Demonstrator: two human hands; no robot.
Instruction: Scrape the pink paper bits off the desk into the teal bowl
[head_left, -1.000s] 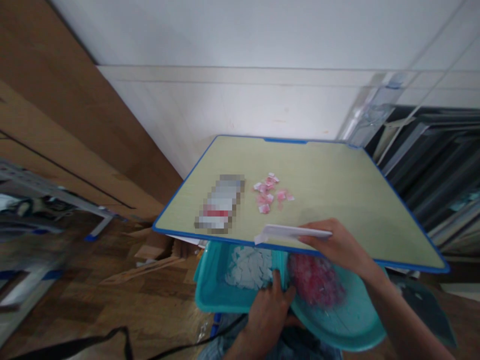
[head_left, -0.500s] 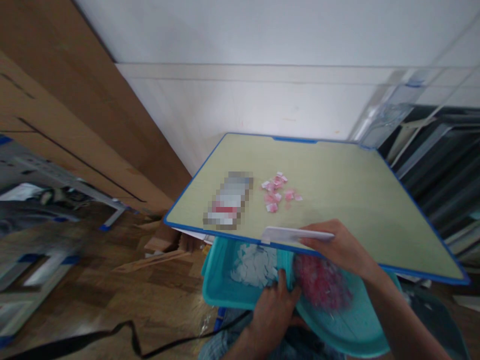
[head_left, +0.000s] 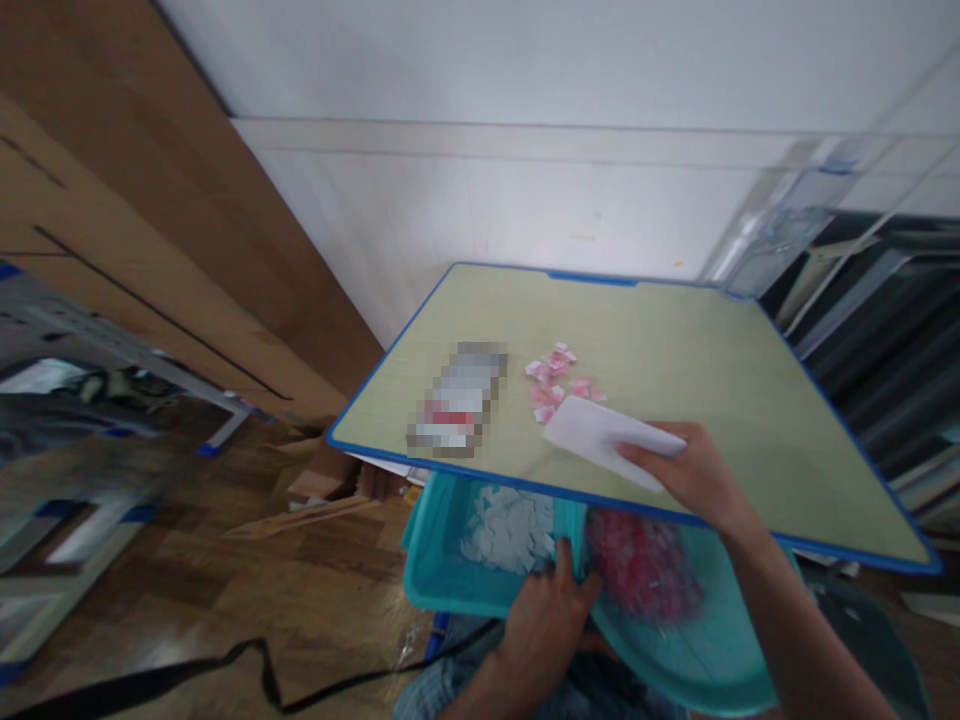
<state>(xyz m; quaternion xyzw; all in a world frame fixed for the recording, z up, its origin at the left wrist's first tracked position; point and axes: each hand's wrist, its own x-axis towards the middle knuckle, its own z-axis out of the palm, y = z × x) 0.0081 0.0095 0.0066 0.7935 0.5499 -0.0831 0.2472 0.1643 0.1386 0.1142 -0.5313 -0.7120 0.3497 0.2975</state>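
Note:
My right hand [head_left: 694, 475] pinches a thin, stiff white card [head_left: 600, 438] between thumb and fingers, tilted just over the near part of the table. Beside the card's far corner lie small pink-and-white pieces [head_left: 551, 368], loosely scattered. Below the table edge, my left hand [head_left: 547, 615] closes over the rims where a teal rectangular tray [head_left: 442, 590] meets a round teal basin [head_left: 720, 660]. Small white pieces [head_left: 506, 530] lie heaped in the tray. In the basin sits a pile of pink-red pieces in clear wrapping [head_left: 641, 565].
The pale table [head_left: 697, 350] has a blue edge and stands against a white wall. A blurred-out phone-like object [head_left: 457, 400] lies on its left part. A black strap [head_left: 255, 655] crosses the lower left. Brown cardboard [head_left: 225, 250] stands at left, and a dark bin [head_left: 870, 640] at lower right.
My right hand has moved slightly right and turned the white card from edge-on to showing its broad face. The card's left end has risen from the table edge towards the pink pieces. My left hand stays put.

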